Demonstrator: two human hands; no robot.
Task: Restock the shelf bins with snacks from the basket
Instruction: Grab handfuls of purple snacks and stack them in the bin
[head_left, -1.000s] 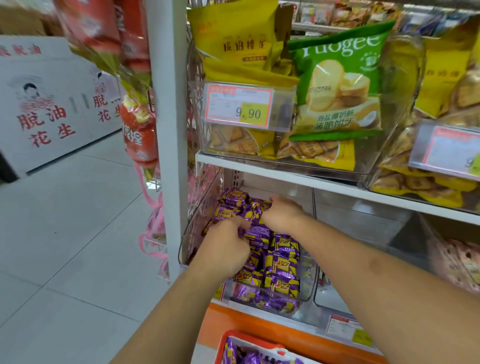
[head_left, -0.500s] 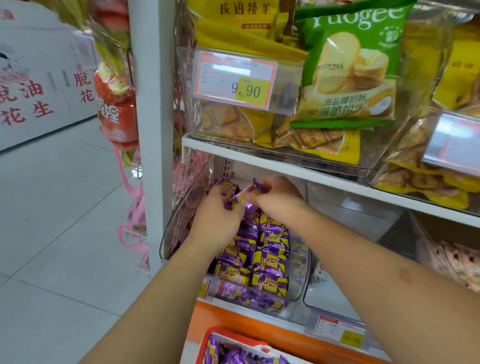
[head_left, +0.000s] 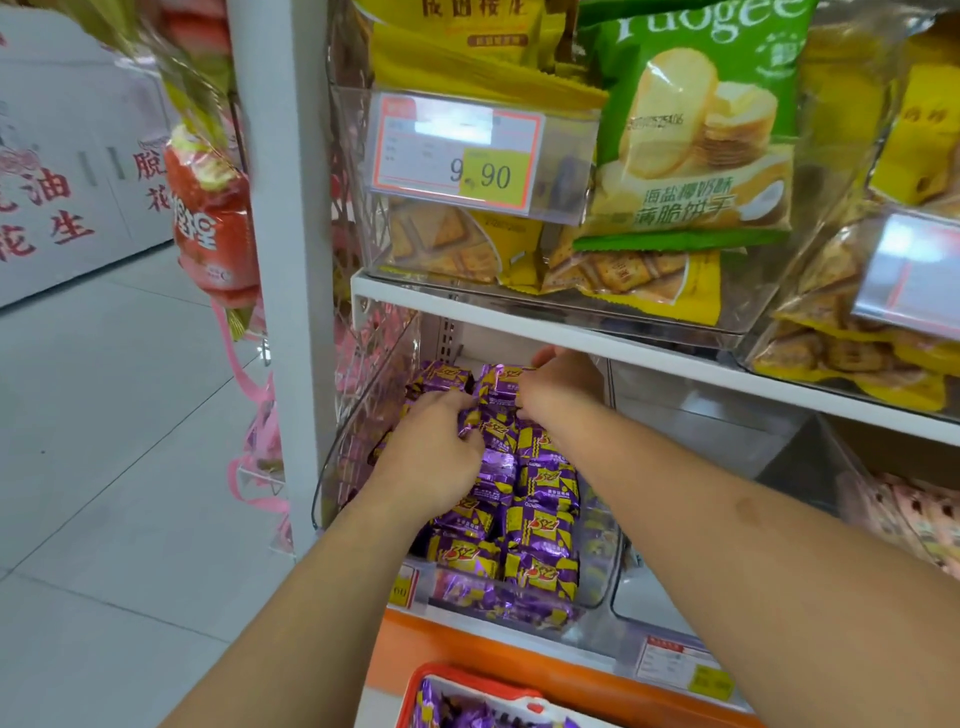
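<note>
A clear shelf bin (head_left: 602, 582) on the lower shelf holds rows of purple and yellow snack packs (head_left: 543, 525). Both hands reach deep into it. My left hand (head_left: 434, 452) has its fingers curled round a purple pack (head_left: 470, 418) in the middle of the pile. Further back under the upper shelf, my right hand (head_left: 561, 387) grips the back purple pack (head_left: 501, 387) from the right. The red-rimmed basket (head_left: 415, 693) stands at the bottom edge, with more purple packs (head_left: 457, 714) inside.
The white upper shelf (head_left: 519, 317) hangs low over my hands and carries bins of yellow cracker bags (head_left: 452, 244) and a green bag (head_left: 696, 130). A white post (head_left: 283, 260) stands left, with red bags (head_left: 213, 228) hanging. Another clear bin (head_left: 691, 467) sits to the right.
The pack that both hands held up together half a second ago has gone down into the back of the bin. Both hands have moved deeper in.
</note>
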